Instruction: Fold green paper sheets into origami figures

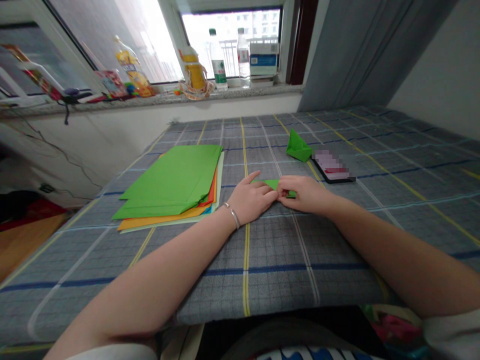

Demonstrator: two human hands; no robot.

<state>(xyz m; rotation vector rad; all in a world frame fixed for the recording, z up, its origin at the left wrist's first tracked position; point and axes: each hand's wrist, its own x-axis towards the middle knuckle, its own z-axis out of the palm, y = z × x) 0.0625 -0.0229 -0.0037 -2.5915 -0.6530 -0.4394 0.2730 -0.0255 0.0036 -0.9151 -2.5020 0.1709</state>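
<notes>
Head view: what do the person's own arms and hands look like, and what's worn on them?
The left hand and right hand are bare, with no gloves. A slim silver bangle circles the left wrist. Pale sleeves show at the frame's bottom edge; the forearms are uncovered.

A grey plaid cloth point(273, 280) covers what looks like a bed, though the view hardly settles it. Left of centre lies a stack of coloured paper point(168, 182); at centre, a folded green sheet point(270, 184); upper right, a green paper boat point(299, 146) just beside a smartphone point(333, 166).
</notes>
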